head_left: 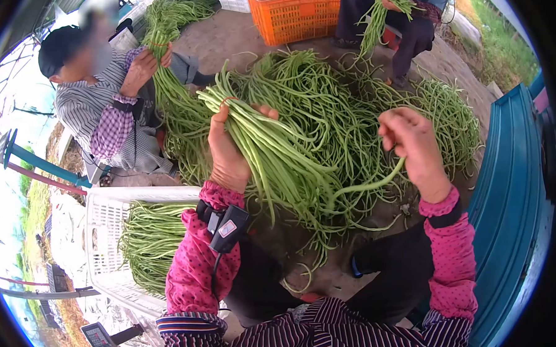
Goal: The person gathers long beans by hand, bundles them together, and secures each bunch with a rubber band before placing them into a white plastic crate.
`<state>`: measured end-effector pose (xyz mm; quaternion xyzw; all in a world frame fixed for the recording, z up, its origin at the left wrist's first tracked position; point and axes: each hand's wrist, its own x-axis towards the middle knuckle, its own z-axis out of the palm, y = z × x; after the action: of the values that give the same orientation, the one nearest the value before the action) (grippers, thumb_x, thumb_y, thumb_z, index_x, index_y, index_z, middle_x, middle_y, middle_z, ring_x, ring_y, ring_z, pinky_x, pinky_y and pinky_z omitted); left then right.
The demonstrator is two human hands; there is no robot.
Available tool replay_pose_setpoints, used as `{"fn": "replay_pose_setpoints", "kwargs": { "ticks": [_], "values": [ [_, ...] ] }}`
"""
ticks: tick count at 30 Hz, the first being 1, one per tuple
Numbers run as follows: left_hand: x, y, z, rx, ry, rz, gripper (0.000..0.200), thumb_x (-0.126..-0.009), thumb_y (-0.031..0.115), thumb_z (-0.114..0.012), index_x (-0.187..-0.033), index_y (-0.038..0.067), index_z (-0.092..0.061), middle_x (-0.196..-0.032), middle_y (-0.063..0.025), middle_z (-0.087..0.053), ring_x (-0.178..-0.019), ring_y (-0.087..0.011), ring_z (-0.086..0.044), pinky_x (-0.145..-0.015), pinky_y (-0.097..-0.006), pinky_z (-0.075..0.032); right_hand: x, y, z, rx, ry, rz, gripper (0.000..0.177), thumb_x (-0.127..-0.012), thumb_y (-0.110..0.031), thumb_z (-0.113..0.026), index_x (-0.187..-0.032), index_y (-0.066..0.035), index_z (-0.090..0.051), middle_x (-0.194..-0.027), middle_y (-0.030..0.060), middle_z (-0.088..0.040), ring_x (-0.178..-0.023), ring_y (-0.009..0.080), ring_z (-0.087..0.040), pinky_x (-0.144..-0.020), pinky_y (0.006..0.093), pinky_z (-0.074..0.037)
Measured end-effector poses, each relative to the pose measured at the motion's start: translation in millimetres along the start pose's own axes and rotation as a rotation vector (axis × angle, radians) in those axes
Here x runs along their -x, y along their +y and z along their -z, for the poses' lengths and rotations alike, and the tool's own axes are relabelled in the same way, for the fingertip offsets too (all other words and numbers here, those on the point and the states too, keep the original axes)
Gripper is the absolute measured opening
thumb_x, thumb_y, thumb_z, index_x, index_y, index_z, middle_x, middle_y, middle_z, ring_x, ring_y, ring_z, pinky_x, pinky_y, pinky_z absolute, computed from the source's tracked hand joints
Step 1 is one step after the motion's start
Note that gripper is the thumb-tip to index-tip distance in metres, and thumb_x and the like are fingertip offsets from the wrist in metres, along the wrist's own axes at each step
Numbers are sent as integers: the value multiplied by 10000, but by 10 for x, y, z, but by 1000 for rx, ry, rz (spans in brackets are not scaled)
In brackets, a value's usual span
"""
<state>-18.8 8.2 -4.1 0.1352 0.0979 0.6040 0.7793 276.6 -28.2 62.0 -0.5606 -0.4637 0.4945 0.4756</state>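
Observation:
My left hand is wrapped around a thick bunch of long green beans, tilted so its stem ends point up and left. A thin red band circles the bunch near that top end. To the right, my right hand is raised above the heap with its fingers curled. A single long bean runs from under this hand back toward the lower part of the bunch. Under and beyond both hands lies a large loose heap of long beans on the ground.
A white plastic crate with rows of beans stands by my left arm. An orange crate stands at the back. One person at left and another at far right hold beans. Blue metal panel at right; scale display lower left.

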Motion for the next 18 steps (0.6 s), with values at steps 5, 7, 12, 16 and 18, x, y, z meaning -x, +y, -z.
{"fn": "replay_pose_setpoints", "kwargs": {
  "ticks": [5, 7, 12, 16, 18],
  "values": [
    [14, -47, -94, 12, -16, 22, 485, -895, 384, -527, -1054, -74, -533, -1024, -185, -576, -1004, -343, -574, -874, -438, -510, -53, 172, -245, 82, -227, 124, 154, -901, -121, -598, -872, 30, -609, -699, 46, -608, -495, 62, -521, -451, 206, -421],
    [38, -20, -99, -6, -59, 24, 491, -899, 386, -515, -1063, -75, -534, -1023, -176, -574, -1010, -337, -574, -879, -429, -505, -12, 192, -350, 165, -308, 128, 150, -894, -123, -599, -864, 23, -619, -694, 42, -611, -496, 61, -521, -452, 209, -419],
    [68, 28, -39, 179, -122, -44, 368, -891, 382, -524, -1008, 46, -618, -1089, -221, -601, -1147, -392, -522, -1008, -528, -408, 215, 297, -580, 382, -550, 171, 122, -847, -96, -648, -856, 24, -666, -654, 54, -636, -534, 74, -558, -504, 242, -460],
    [76, 38, -51, 214, -108, -99, 386, -887, 389, -525, -1062, 61, -630, -1181, -207, -578, -1216, -385, -474, -1030, -532, -383, 393, 493, -765, 464, -460, 446, 213, -824, -101, -684, -984, 33, -643, -872, 139, -673, -702, 165, -643, -632, 270, -510],
    [57, 16, -69, 231, -158, -105, 416, -898, 380, -499, -1110, 40, -611, -1248, -209, -544, -1262, -374, -431, -1044, -531, -367, 410, 555, -845, 481, -447, 482, 360, -797, -110, -701, -1105, 19, -566, -919, 163, -656, -706, 236, -651, -636, 315, -519]
  ]
}}
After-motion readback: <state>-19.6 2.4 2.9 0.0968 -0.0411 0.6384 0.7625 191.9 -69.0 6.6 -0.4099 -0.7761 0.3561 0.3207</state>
